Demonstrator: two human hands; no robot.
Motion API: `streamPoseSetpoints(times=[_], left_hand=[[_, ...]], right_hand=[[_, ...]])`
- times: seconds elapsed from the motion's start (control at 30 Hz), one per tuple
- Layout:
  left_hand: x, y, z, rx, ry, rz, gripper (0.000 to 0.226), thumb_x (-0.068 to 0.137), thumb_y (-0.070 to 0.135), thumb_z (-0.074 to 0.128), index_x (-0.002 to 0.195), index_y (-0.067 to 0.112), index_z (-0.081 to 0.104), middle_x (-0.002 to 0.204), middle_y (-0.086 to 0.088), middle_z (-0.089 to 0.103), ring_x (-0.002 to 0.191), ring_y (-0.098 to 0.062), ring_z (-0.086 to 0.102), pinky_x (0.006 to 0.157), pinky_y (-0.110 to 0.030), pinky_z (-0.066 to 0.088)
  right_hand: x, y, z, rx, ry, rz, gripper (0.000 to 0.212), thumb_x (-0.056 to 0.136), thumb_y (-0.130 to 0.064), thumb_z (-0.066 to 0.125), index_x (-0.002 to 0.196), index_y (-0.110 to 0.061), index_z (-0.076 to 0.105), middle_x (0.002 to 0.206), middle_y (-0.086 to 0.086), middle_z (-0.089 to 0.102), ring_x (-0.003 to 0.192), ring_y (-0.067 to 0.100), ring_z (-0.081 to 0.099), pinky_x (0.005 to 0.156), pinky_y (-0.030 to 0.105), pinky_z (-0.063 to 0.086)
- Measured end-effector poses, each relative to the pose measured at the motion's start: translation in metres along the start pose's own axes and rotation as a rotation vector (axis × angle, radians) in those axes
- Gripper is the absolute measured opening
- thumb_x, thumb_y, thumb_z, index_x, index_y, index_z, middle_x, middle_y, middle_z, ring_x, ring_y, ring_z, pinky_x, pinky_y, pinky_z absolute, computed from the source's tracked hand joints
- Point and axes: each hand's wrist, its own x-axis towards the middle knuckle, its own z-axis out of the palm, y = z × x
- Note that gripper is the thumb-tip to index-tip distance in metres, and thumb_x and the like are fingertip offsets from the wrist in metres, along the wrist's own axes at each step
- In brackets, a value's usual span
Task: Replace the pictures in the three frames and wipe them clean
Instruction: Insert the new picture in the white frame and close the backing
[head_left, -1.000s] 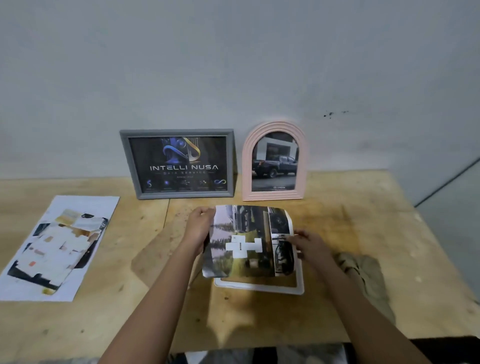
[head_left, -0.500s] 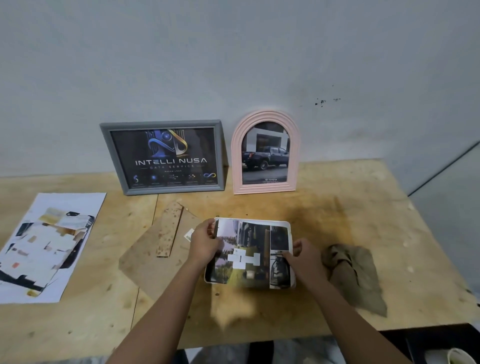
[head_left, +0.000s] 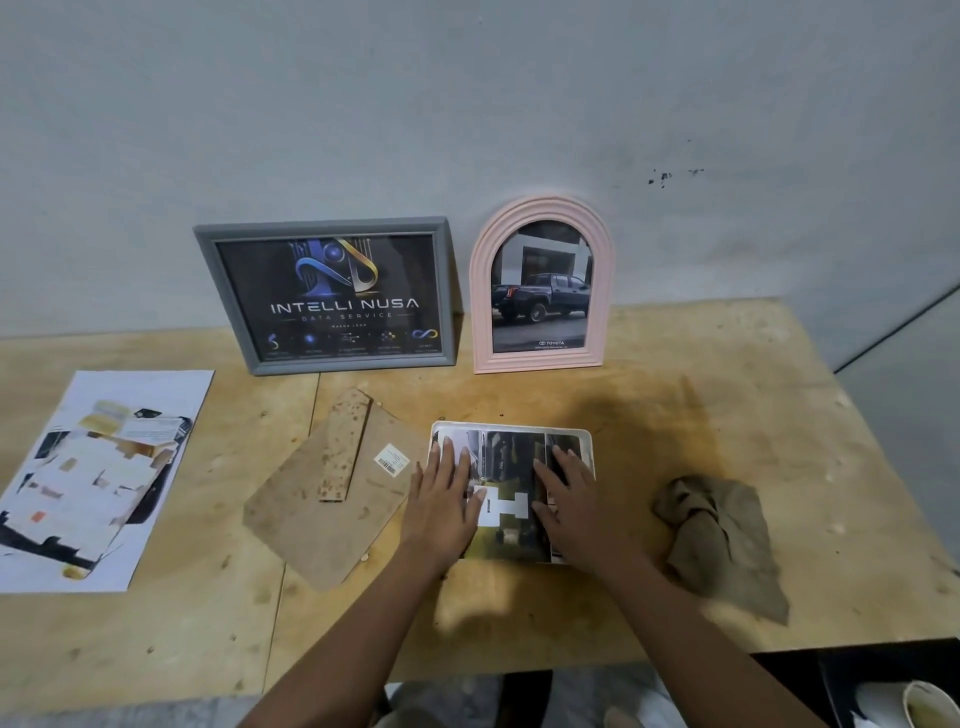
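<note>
Nearest the person, at the lower right corner, the rim of a cup (head_left: 930, 704) showed below the table edge. Further in, both hands lay flat on a printed picture (head_left: 511, 460), the fingers straight and gripping nothing. The left hand (head_left: 441, 499) pressed the print's left part and the right hand (head_left: 571, 509) its right part. The print sat inside a white frame (head_left: 587, 441) that lay flat on the wooden table (head_left: 675, 405), with only the frame's rim visible around it. A crumpled brownish cloth (head_left: 722, 540) lay near the frame on its right, not touching it. On the left, just beside the frame, a brown backing board (head_left: 311, 525) lay flat, with a stand strip (head_left: 345, 447) and a barcode sticker (head_left: 392, 460) on it. Well to the left lay a printed sheet of paper (head_left: 104, 478). At the back, a grey frame (head_left: 324, 296) with an "INTELLI NUSA" picture and a pink arched frame (head_left: 540, 286) with a pickup truck picture stood upright side by side against the wall (head_left: 467, 104).
</note>
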Motion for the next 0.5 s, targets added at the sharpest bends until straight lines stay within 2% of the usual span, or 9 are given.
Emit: streamPoseSetpoints(times=[0.13, 0.23, 0.27, 0.33, 0.4, 0.5], left_hand=[[-0.002, -0.005, 0.003, 0.062, -0.03, 0.023, 0.061, 0.097, 0.051, 0.01, 0.147, 0.022, -0.01, 0.151, -0.001, -0.024, 0.139, -0.016, -0.025, 0.115, -0.035, -0.013], [0.002, -0.009, 0.007, 0.121, -0.033, 0.045, 0.073, 0.083, 0.058, -0.012, 0.146, 0.022, -0.013, 0.15, -0.001, -0.025, 0.14, -0.018, -0.024, 0.114, -0.036, -0.014], [0.003, -0.01, 0.008, 0.138, -0.033, 0.052, 0.075, 0.079, 0.059, -0.017, 0.145, 0.022, -0.015, 0.15, -0.002, -0.025, 0.14, -0.019, -0.024, 0.114, -0.036, -0.014], [0.005, -0.011, 0.009, 0.171, -0.031, 0.063, 0.078, 0.075, 0.061, -0.028, 0.142, 0.023, -0.018, 0.151, -0.003, -0.025, 0.141, -0.021, -0.024, 0.113, -0.037, -0.014], [0.007, -0.011, 0.009, 0.186, -0.036, 0.066, 0.086, 0.068, 0.061, -0.037, 0.143, 0.023, -0.018, 0.151, -0.003, -0.025, 0.141, -0.022, -0.024, 0.113, -0.038, -0.015], [0.009, -0.013, 0.011, 0.2, -0.043, 0.072, 0.085, 0.068, 0.06, -0.038, 0.142, 0.023, -0.019, 0.153, -0.005, -0.023, 0.14, -0.023, -0.025, 0.112, -0.04, -0.016]], right_hand=[[0.0, 0.001, 0.004, -0.112, -0.053, 0.0, 0.057, 0.1, -0.042, 0.026, 0.15, -0.024, 0.005, 0.158, 0.001, -0.008, 0.145, 0.02, -0.01, 0.116, 0.034, 0.0], [0.0, 0.002, 0.007, -0.148, -0.052, -0.001, 0.057, 0.101, -0.043, 0.02, 0.15, -0.022, 0.001, 0.157, 0.003, -0.012, 0.145, 0.02, -0.014, 0.114, 0.032, -0.004], [0.0, 0.003, 0.009, -0.163, -0.049, -0.002, 0.058, 0.099, -0.048, 0.012, 0.15, -0.022, -0.001, 0.157, 0.003, -0.014, 0.144, 0.02, -0.017, 0.114, 0.032, -0.004], [0.001, 0.004, 0.014, -0.179, -0.037, -0.016, 0.08, 0.082, -0.063, -0.02, 0.149, -0.022, -0.005, 0.156, 0.004, -0.016, 0.139, 0.019, -0.024, 0.112, 0.033, -0.008], [0.002, 0.006, 0.018, -0.189, -0.03, -0.018, 0.108, 0.057, -0.064, -0.045, 0.149, -0.022, -0.006, 0.155, 0.003, -0.018, 0.135, 0.018, -0.027, 0.109, 0.033, -0.012], [0.002, 0.004, 0.018, -0.183, -0.02, -0.007, 0.114, 0.051, -0.062, -0.049, 0.149, -0.022, -0.006, 0.152, 0.002, -0.022, 0.135, 0.018, -0.027, 0.11, 0.033, -0.013]])
